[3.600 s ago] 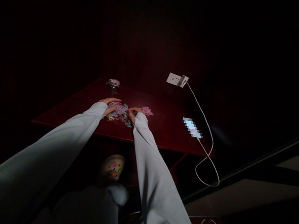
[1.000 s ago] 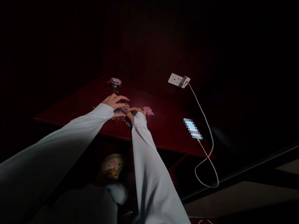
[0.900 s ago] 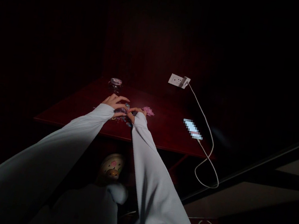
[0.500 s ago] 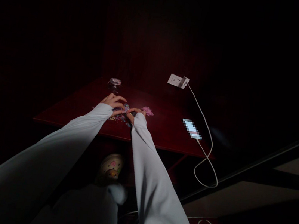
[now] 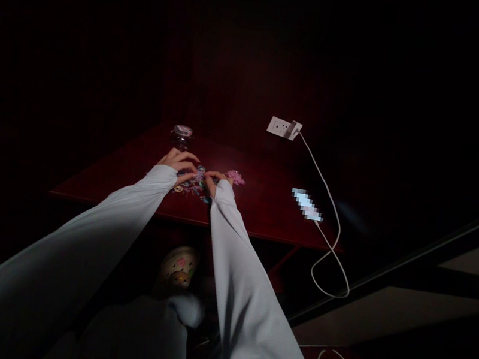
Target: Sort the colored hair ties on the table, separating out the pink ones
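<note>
Dark red table (image 5: 261,216): before me.
Pale grey sleeves (image 5: 107,225): stretched forward, converging.
Multicoloured heap of thin loops (image 5: 193,187): near side, left of centre.
My left hand (image 5: 175,160): arched over it, fingers spread; grip, I can't tell.
My right hand (image 5: 217,180): curled inward at its right; grip, can't tell.
Clear round jar (image 5: 182,132): far left; lid print unreadable.

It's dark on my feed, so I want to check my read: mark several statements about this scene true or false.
1. The jar stands on the table beyond the left hand. True.
2. The phone lies between the hands. False: the phone lies right of the right hand.
3. The pink pile lies right of the colourful pile. True.
4. The cable runs to the jar. False: the cable runs from the phone to the plug in the wall socket.
5. Both hands are at the colourful pile. True.
</note>
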{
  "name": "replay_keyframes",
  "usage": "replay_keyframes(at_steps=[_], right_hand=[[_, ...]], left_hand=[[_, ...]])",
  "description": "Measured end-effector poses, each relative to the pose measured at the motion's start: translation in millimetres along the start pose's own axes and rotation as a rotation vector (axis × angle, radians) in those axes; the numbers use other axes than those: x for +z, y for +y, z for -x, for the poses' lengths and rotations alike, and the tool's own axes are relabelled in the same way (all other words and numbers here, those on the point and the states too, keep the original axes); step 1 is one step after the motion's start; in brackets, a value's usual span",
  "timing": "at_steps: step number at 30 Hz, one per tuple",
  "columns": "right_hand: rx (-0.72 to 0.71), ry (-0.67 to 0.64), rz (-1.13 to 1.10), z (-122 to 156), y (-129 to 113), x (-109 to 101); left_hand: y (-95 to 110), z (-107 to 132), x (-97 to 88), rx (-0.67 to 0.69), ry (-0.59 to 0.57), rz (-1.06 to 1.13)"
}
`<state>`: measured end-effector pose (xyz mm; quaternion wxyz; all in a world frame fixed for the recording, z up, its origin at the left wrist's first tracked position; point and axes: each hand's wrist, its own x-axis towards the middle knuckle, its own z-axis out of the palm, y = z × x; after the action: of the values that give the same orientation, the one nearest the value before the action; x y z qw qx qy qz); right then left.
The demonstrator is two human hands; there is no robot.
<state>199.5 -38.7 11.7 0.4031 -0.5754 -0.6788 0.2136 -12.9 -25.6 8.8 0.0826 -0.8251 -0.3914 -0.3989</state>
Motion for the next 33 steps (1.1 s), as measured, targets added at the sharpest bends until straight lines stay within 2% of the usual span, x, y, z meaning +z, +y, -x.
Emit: replay_keyframes(at_steps=[7, 22, 33], right_hand=[[-0.002, -0.008, 0.040, 6.6, -8.1, -2.3], [-0.068, 0.022, 0.078, 2.9, 1.4, -0.9], [-0.122, 0.052, 0.046, -0.9, 7.0, 7.5]], left_hand=[[3.3, -0.6, -2.4, -0.019, 0.009, 0.029], [8.1, -1.9, -3.3, -0.050, -0.003, 0.053], [4.4, -1.5, 7.6, -0.185, -0.045, 0.002]])
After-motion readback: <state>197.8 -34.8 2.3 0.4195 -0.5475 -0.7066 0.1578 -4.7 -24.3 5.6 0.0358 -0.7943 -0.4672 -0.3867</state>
